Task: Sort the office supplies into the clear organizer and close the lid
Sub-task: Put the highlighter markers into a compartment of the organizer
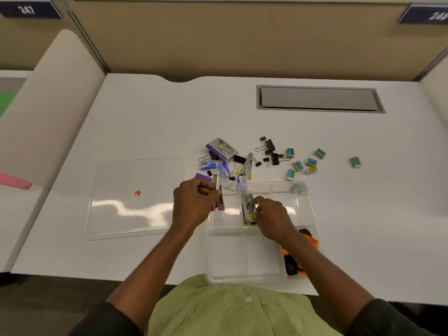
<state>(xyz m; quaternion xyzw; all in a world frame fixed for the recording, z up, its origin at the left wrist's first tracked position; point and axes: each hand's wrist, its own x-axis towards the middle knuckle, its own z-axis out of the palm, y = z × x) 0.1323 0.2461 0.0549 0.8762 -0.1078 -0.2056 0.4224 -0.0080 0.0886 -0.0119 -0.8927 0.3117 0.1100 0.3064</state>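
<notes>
The clear organizer point(308, 209) sits at the desk's front edge, with its lid point(135, 197) lying flat to the left. My left hand point(194, 202) grips a pink stapler point(219, 195) at the organizer's left rim. My right hand point(274, 219) holds a yellow-tipped stapler point(247, 209) inside an upper compartment. Behind the organizer lie a third stapler point(246, 164), staple boxes point(221, 149), black binder clips point(269, 147) and several small erasers point(304, 162). An orange and black object point(294, 265) lies in the organizer's right compartment.
A grey cable hatch point(320, 99) is set into the desk at the back right. Beige partition walls enclose the desk. One eraser point(355, 162) lies apart at the right. A small orange dot point(137, 193) shows on the lid. A pink sheet point(14, 180) lies at far left.
</notes>
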